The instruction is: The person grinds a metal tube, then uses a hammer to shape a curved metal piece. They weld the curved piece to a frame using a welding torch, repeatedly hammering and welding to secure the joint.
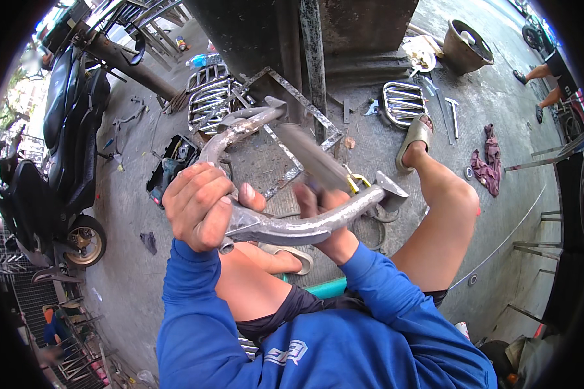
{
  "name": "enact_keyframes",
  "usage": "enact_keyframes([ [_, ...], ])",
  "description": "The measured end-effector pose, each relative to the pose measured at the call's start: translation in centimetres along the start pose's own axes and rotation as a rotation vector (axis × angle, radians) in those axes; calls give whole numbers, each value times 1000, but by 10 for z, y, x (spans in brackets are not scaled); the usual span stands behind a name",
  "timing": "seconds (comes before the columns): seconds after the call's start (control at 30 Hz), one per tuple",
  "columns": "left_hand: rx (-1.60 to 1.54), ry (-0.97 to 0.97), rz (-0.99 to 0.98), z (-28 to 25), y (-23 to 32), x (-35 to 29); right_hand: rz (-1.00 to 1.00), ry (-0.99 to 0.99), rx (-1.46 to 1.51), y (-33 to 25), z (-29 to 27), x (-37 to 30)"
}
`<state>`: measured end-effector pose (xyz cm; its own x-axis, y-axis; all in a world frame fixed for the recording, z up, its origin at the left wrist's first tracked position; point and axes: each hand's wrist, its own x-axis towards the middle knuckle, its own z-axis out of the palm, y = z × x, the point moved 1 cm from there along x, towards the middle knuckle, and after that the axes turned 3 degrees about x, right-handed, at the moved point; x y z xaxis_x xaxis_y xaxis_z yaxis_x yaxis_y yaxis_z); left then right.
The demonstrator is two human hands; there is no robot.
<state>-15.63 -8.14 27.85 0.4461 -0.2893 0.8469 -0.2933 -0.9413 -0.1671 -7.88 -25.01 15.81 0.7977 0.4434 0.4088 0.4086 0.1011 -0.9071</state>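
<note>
In front of my body is a curved, U-shaped grey metal tube frame (292,228), with flared plates at its two ends and worn, scuffed paint. My left hand (200,204) is closed round its bend on the left side. Behind the nearer arm of the frame, my right hand (334,200) is partly hidden by the tube. A long, flat grey tool (310,159) with a yellow part near my fingers extends from that hand, its blade smeared by motion. It crosses the gap between the frame's two arms; whether it touches the metal I cannot tell.
A rusty rectangular metal frame (291,170) lies on the concrete ahead, against a dark post. Chromed racks (403,104), an open tool case (172,170), a hammer (452,118) and a purple rag (488,162) surround me. A black scooter (58,155) stands left; another person's legs (540,94) show far right.
</note>
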Motion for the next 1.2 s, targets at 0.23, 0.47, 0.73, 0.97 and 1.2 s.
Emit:
enact_keyframes([
  [0.23,-67,-35,-9,4,8,-4,189,5,-45,5,-2,23],
  [0.47,-94,223,-89,14,-10,-14,233,35,26,10,-4,15],
  [0.73,-52,289,-496,25,-42,-26,-137,72,18,10,5,16],
  [0.97,128,381,-423,10,-53,-17,-64,150,122,4,-1,22],
  [1.2,77,180,-179,16,-29,-13,-160,-23,-152,-15,-8,40],
])
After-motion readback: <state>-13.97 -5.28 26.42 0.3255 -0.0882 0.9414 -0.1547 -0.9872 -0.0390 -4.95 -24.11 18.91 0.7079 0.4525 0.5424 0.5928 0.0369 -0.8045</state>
